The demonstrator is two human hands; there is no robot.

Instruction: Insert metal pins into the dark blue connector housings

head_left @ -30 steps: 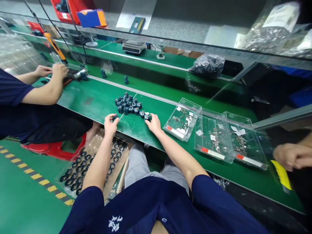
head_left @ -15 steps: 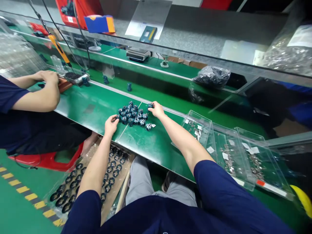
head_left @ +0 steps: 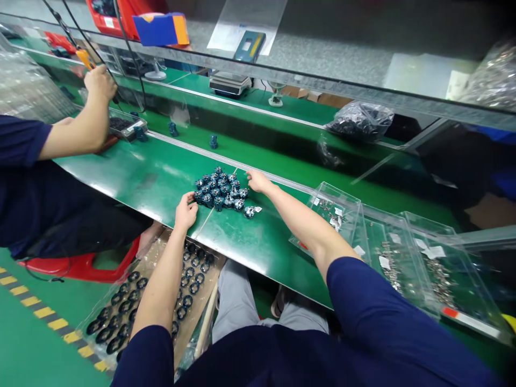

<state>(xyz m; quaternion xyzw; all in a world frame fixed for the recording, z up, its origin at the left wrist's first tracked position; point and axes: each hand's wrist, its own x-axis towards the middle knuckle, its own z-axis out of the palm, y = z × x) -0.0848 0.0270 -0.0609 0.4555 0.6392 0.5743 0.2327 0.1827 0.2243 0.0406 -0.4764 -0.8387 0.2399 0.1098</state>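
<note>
The left hand curves against the clustered teal parts, likely to contain them, though whether it or the right hand grips anything I cannot tell.

Green all across the bench, and near the middle the piled cylindrical parts show dark teal flecked with silver! Orange on the electric screwdriver at ten o'clock; blue with an orange end on the box at eleven. Round to eight: yellow and dark-grey bands on the tape, green floor, red stool. Black rings on brown cardboard between seven and eight, light-grey trousers at six, navy sleeve at four.
</note>
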